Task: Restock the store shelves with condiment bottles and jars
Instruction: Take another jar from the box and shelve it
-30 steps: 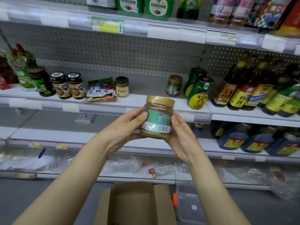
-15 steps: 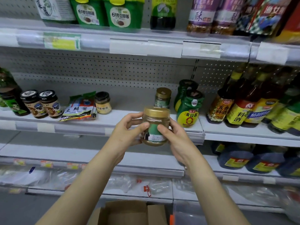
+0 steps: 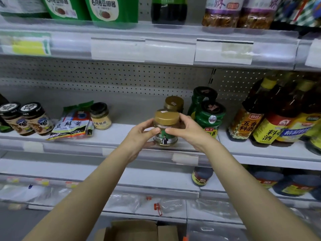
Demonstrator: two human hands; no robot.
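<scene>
Upright gold-lidded jar (image 3: 165, 130) at shelf (image 3: 112, 136) edge

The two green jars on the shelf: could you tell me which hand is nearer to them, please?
Right. The right hand grips the gold-lidded jar on its right side, just left of the green jars; the left hand holds its left side, the jar between.

- The left hand (image 3: 139, 138) is bare, with slim fingers and a smooth back.
- The right hand (image 3: 188, 132) is bare as well and of like build.
- The left forearm (image 3: 97, 185) is uncovered from the wrist to the lower edge of the view, slender and smooth, and looks broader nearer the wide-angle camera.
- The right forearm (image 3: 243, 185) is likewise uncovered along its whole visible length.
- The thumbnails look short; finer detail is too blurred to tell.
</scene>
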